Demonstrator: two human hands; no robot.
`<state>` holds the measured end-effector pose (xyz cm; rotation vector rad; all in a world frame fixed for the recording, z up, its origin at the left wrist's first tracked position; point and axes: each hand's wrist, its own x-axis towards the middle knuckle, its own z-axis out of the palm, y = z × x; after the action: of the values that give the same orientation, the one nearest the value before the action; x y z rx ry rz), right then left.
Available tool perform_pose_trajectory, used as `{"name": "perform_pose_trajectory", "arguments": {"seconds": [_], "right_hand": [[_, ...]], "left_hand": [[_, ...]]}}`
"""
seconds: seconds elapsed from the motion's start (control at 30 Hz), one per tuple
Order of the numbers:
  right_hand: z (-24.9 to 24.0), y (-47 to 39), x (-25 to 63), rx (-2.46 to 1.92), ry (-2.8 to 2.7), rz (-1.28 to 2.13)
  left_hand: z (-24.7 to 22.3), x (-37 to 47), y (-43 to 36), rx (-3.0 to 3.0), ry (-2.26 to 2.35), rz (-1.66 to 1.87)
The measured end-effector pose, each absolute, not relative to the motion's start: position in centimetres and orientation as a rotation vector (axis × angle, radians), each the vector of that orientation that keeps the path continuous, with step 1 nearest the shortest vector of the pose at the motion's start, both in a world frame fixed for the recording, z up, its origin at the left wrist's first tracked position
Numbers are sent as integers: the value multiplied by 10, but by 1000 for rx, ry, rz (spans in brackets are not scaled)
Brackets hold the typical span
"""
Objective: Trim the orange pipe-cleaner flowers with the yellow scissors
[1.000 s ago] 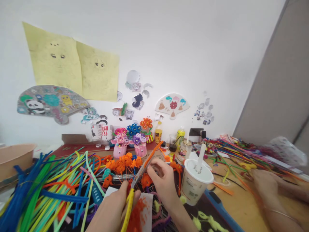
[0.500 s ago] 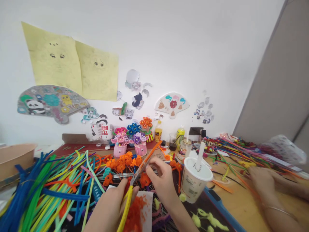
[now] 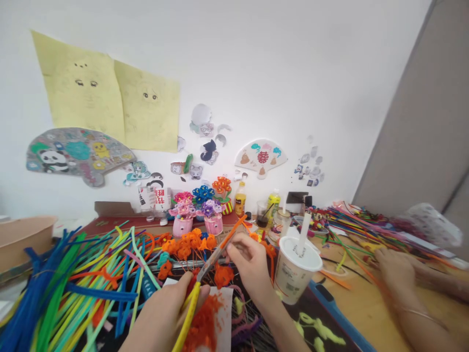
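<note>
One bench (image 3: 361, 313) spread beneath both grips: a heap of coloured stems (image 3: 110, 278) beside the left, a white cup (image 3: 298, 278) just right of the right, white paper (image 3: 227, 318) bearing orange fuzz (image 3: 205, 322) below. The left grip (image 3: 166, 305) closed around yellow-handled scissors (image 3: 192, 300); the right grip (image 3: 251, 261), narrow, pinched an orange stem (image 3: 233, 231) along the blades. The step seemed to be trimming; the next move called for a steady pinch.

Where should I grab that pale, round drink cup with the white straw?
Take the pale, round, white-lidded drink cup around its printed body, probably from the right: its thick white straw sticks up on top, and the bare right hand is close on its left.
</note>
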<state>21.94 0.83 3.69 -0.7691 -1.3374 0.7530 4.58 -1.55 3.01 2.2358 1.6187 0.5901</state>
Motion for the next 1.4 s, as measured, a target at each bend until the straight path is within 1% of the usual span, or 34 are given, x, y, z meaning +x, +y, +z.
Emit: {"name": "perform_pose_trajectory", "arguments": {"seconds": [0.27, 0.63, 0.83, 1.4], "right_hand": [[32, 7, 215, -792, -1360, 723], [26, 8, 209, -791, -1439, 721], [27, 10, 214, -752, -1357, 816], [28, 5, 207, -775, -1293, 778]], "left_hand": [[17, 49, -16, 2217, 1606, 667], [13, 42, -12, 2243, 1634, 590], [18, 37, -14, 2265, 1600, 587], [13, 39, -16, 2209, 1600, 620]]}}
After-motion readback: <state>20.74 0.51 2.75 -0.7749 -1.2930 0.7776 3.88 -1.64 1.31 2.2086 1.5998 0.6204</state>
